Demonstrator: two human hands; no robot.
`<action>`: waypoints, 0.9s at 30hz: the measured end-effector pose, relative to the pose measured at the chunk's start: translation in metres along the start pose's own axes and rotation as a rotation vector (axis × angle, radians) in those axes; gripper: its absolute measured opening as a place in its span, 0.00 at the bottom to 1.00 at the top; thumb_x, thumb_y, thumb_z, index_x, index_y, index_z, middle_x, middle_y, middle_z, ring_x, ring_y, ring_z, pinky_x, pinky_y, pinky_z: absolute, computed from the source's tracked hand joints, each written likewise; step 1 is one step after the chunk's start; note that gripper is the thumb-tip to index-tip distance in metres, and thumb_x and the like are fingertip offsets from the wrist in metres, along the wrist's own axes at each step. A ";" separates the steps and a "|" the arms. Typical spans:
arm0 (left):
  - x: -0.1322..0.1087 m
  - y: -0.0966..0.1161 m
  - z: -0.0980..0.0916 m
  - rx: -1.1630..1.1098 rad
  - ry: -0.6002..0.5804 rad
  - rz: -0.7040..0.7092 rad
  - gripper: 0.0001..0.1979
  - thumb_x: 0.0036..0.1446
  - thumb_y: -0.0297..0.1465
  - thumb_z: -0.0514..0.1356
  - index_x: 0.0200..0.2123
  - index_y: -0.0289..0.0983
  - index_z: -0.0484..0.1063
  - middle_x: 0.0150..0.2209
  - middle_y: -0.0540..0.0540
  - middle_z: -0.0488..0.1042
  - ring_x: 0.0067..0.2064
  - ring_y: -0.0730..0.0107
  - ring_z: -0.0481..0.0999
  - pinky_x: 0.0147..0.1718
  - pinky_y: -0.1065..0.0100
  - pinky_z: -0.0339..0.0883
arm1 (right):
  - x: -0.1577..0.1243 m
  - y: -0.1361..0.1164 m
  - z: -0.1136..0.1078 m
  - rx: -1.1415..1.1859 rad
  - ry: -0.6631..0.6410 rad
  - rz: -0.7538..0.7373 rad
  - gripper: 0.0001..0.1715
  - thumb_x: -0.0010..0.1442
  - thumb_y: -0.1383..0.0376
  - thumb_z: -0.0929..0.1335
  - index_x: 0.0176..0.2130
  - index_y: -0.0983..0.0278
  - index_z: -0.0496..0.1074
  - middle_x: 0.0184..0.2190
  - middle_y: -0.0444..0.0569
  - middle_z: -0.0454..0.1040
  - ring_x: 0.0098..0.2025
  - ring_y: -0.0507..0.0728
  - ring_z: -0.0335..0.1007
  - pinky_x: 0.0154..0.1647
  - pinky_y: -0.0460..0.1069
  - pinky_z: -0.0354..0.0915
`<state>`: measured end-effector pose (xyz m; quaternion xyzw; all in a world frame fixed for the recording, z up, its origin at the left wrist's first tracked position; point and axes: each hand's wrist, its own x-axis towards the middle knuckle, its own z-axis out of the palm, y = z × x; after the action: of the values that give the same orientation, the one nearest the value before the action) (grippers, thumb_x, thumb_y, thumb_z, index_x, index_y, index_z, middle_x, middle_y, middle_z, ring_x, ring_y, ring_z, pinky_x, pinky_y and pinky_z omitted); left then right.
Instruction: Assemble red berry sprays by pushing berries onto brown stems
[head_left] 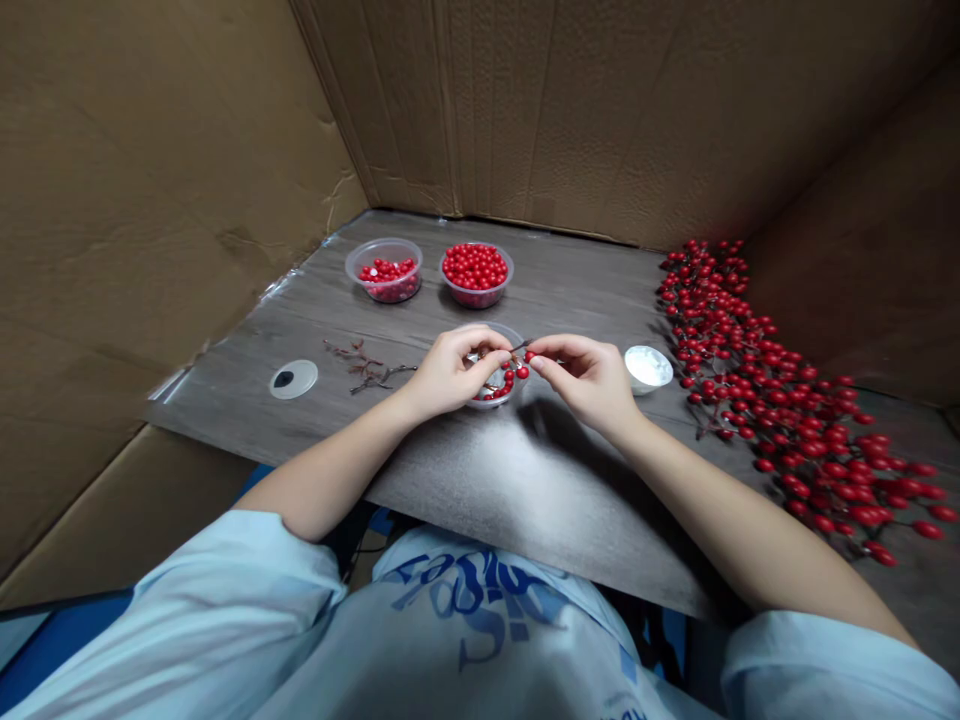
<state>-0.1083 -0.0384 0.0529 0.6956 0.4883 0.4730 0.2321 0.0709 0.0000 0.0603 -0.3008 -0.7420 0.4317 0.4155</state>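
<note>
Worktop (480, 480), grey, wood-grained, enclosed behind and at the left by cardboard (510, 110). Contents as follows.

Left hand (452, 366): thumb and fingers drawn together, pinching a thin brown twig (518, 348) above the near tub.

Right hand (592, 380): thumb and forefinger closed on a single red berry (529, 357), at the tip of the twig (whether berry and twig are joined cannot be told).

Near tub (492, 404): clear plastic, beneath the hands, partly hidden; red berries inside.

Far tubs, two: the left tub (384, 249) part filled with berries, the right tub (478, 297) heaped.

Bare branches (375, 377): lying left of the left hand.

Pale disc (301, 379): round, dark spot, farther left.

White-topped cup (649, 367): just beside the right hand.

Berry sprays (757, 385): red, massed along the right side.
</note>
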 end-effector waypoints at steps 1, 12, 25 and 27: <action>0.000 0.000 0.000 0.001 0.003 0.005 0.08 0.54 0.31 0.57 0.30 0.32 0.73 0.30 0.46 0.75 0.33 0.75 0.72 0.33 0.74 0.63 | 0.000 0.001 0.000 0.006 -0.002 0.003 0.09 0.52 0.63 0.70 0.33 0.67 0.76 0.31 0.51 0.78 0.32 0.53 0.74 0.35 0.48 0.70; -0.001 0.000 0.000 0.056 -0.003 0.060 0.08 0.54 0.31 0.57 0.30 0.33 0.73 0.28 0.47 0.73 0.31 0.76 0.71 0.28 0.75 0.61 | -0.003 0.006 0.007 0.103 0.055 0.053 0.10 0.52 0.62 0.70 0.33 0.67 0.74 0.30 0.50 0.77 0.30 0.53 0.73 0.34 0.49 0.70; 0.000 0.002 -0.001 0.079 -0.012 0.065 0.08 0.54 0.31 0.57 0.30 0.33 0.73 0.27 0.47 0.73 0.30 0.76 0.70 0.28 0.74 0.60 | -0.002 0.005 0.010 0.130 0.059 0.074 0.09 0.50 0.63 0.70 0.32 0.67 0.74 0.28 0.49 0.77 0.29 0.52 0.73 0.34 0.48 0.69; -0.001 0.002 -0.001 0.088 -0.015 0.063 0.08 0.54 0.31 0.56 0.30 0.33 0.74 0.28 0.47 0.73 0.30 0.75 0.70 0.28 0.74 0.60 | -0.002 0.005 0.009 0.120 0.053 0.081 0.09 0.51 0.63 0.70 0.32 0.67 0.74 0.28 0.49 0.77 0.29 0.52 0.73 0.34 0.48 0.69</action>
<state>-0.1083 -0.0399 0.0546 0.7237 0.4849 0.4529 0.1901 0.0641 -0.0033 0.0526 -0.3164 -0.6907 0.4838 0.4345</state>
